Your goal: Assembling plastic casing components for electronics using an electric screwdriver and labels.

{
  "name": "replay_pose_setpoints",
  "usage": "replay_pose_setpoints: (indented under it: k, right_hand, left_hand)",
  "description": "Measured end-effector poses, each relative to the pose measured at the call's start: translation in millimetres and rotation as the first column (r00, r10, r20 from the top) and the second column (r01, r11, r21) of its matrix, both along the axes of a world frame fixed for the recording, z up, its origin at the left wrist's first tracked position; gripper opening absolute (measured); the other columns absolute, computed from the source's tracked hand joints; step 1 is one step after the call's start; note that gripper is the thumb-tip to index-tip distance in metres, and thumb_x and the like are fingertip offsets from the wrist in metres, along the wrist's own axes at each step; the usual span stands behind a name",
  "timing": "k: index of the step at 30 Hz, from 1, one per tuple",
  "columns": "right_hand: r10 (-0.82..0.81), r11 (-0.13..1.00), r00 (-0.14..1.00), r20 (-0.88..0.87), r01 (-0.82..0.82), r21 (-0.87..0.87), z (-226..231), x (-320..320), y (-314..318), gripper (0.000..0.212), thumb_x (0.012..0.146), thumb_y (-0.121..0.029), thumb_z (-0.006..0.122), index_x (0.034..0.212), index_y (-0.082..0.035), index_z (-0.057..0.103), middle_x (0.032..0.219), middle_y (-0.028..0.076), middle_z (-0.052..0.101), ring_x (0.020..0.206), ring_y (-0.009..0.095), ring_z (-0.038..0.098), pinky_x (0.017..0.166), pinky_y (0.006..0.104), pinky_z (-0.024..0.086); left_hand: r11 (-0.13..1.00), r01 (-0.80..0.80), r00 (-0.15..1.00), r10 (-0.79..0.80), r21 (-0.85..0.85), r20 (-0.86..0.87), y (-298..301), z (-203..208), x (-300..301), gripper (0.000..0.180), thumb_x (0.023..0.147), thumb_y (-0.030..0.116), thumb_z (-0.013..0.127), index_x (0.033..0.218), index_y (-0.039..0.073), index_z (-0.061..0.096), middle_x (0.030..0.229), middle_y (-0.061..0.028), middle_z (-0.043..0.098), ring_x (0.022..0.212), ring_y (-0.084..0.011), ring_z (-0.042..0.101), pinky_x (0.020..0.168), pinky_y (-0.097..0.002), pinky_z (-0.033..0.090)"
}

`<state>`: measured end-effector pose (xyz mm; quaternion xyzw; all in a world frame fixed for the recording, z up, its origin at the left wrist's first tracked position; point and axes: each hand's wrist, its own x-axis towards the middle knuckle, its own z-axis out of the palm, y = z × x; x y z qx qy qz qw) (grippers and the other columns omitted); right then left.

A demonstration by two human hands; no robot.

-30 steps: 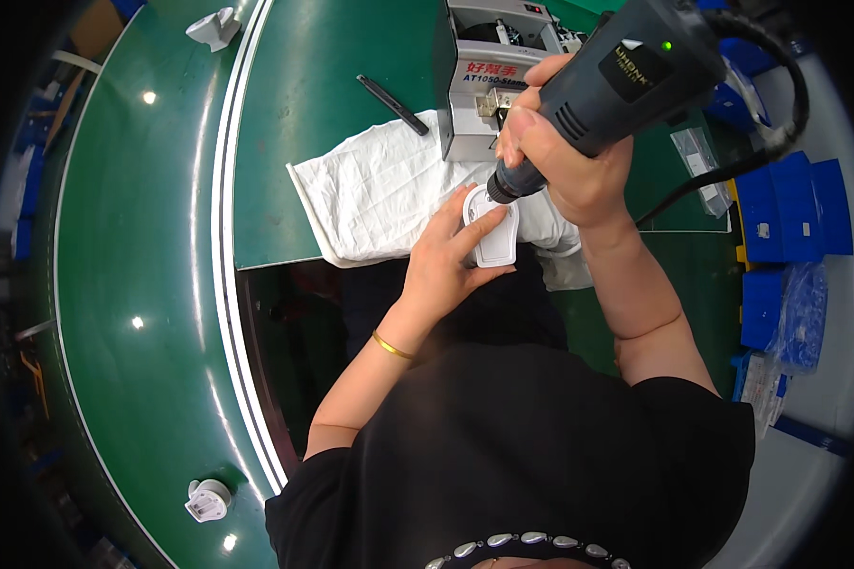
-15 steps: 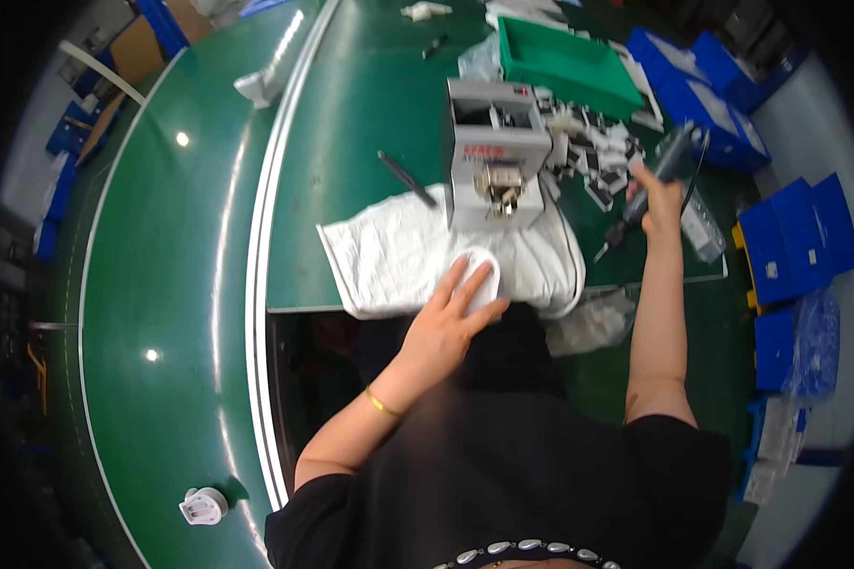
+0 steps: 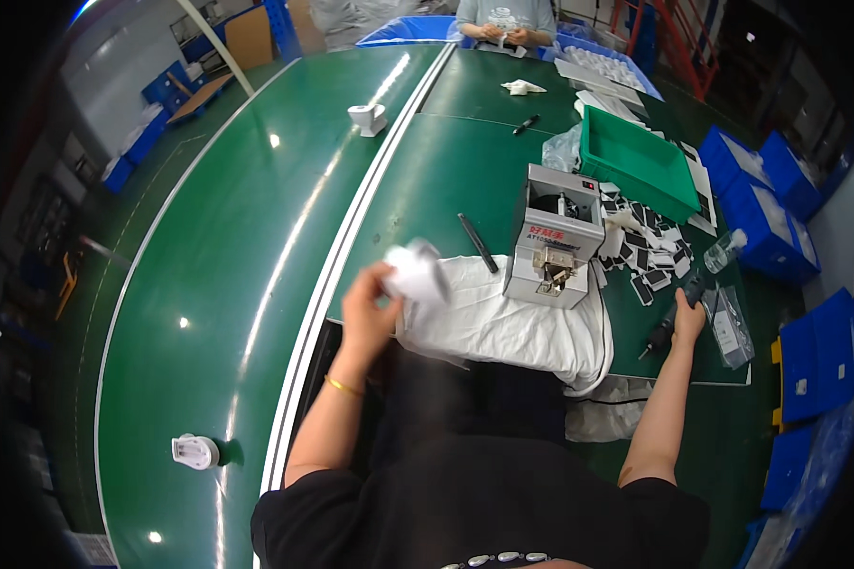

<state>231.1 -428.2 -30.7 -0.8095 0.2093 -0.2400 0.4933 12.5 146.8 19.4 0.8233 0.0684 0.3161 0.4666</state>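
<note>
My left hand (image 3: 368, 308) grips a white plastic housing (image 3: 419, 273), blurred by motion, above the left edge of a white cloth (image 3: 503, 327). On the right, my right hand (image 3: 690, 321) is closed around a dark electric screwdriver (image 3: 662, 331), its tip pointing down and to the left, close to the green tabletop. A grey screw feeder (image 3: 552, 237) stands on the cloth's far part, between both hands. Just left of the feeder lies a black pen-like tool (image 3: 477, 243), its lower end touching the cloth.
Loose black-and-white pieces (image 3: 640, 248) lie beside a green bin (image 3: 636, 161). White housings (image 3: 196, 451) sit on the green conveyor (image 3: 185, 370) at left. Nearer are a plastic bag (image 3: 731, 327) and clear bottle (image 3: 724, 250). Blue bins (image 3: 759, 194) line the right; another person (image 3: 506, 28) works opposite.
My left hand has lifted the white housing off the cloth and carried it leftward. My right hand has brought the screwdriver down toward the tabletop. The view has tilted up, showing the far person.
</note>
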Motion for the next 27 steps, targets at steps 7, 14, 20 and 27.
replay_pose_setpoints:
  k: [7, 14, 20, 27]
  right_hand:
    - [0.171, 0.969, 0.979, 0.109, -0.188, 0.163, -11, -16, -16, 0.048, 0.09, -0.027, 0.075, 0.123, 0.006, 0.06, 0.109, 0.016, 0.069, 0.091, 0.021, 0.063, 0.08, 0.0346, 0.05]
    - [0.185, 0.98, 0.943, 0.275, -0.2, 0.026, 31, -54, 37, 0.051, 0.093, -0.019, 0.073, 0.136, 0.001, 0.053, 0.121, 0.016, 0.063, 0.102, 0.019, 0.06, 0.091, 0.0298, 0.047]
    - [0.417, 0.893, 0.836, 0.355, -0.45, 0.011, 76, -79, 92, 0.037, 0.099, -0.01, 0.063, 0.133, 0.004, 0.056, 0.126, 0.014, 0.063, 0.116, 0.018, 0.059, 0.102, 0.0287, 0.044]
    - [0.564, 0.799, 0.735, 0.377, -0.6, -0.025, 86, -87, 161, 0.035, 0.098, -0.008, 0.063, 0.129, 0.007, 0.058, 0.124, 0.016, 0.065, 0.113, 0.019, 0.062, 0.101, 0.0295, 0.046]
  left_hand:
    - [0.787, -0.608, 0.785, 0.616, 0.107, -0.065, 170, -33, 54, 0.043, 0.079, 0.02, 0.075, 0.114, 0.0, 0.06, 0.1, -0.0181, 0.07, 0.093, -0.0329, 0.068, 0.085, -0.0411, 0.053]
    - [0.754, -0.606, 0.714, 0.656, 0.251, -0.246, 199, -50, 31, 0.065, 0.074, 0.034, 0.079, 0.128, 0.002, 0.059, 0.122, -0.0234, 0.065, 0.116, -0.0401, 0.059, 0.101, -0.0443, 0.047]
    - [0.485, -0.523, 0.605, 0.791, 0.701, -0.096, 198, -13, -118, 0.072, 0.074, 0.044, 0.082, 0.132, 0.008, 0.059, 0.139, -0.0203, 0.055, 0.133, -0.039, 0.046, 0.113, -0.0479, 0.036]
    - [0.351, -0.723, -0.037, 0.84, 0.595, -0.541, 220, 27, -359, 0.076, 0.079, 0.051, 0.073, 0.143, 0.017, 0.052, 0.142, -0.0182, 0.054, 0.133, -0.0328, 0.049, 0.104, -0.0501, 0.043]
